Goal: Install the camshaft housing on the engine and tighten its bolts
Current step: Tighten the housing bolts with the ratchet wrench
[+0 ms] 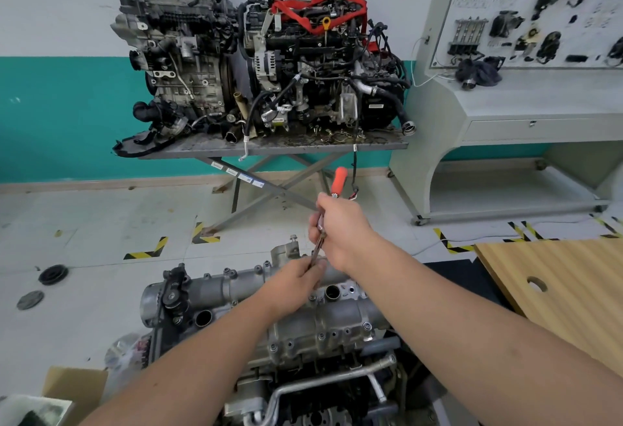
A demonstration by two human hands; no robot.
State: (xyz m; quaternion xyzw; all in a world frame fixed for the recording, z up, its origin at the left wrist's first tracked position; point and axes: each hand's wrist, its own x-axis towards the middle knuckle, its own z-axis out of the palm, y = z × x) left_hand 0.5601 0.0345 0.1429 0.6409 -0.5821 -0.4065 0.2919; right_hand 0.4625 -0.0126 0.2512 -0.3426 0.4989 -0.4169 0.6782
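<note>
The grey camshaft housing (236, 287) lies on top of the engine (320, 388) at the bottom centre, with several bolts along its edges. A ratchet wrench with an orange-red handle (338, 180) stands tilted over the housing's far side. My right hand (340, 228) grips the wrench shaft just below the handle. My left hand (296, 282) holds the wrench's lower end against the housing; the socket and the bolt under it are hidden by my fingers.
Two other engines (259, 65) sit on a scissor-leg metal table (269, 147) against the wall. A grey training bench with a parts panel (526, 21) stands at right. A wooden board (556, 287) lies at right, a cardboard box (77, 388) at lower left, two round discs (52, 274) on the floor.
</note>
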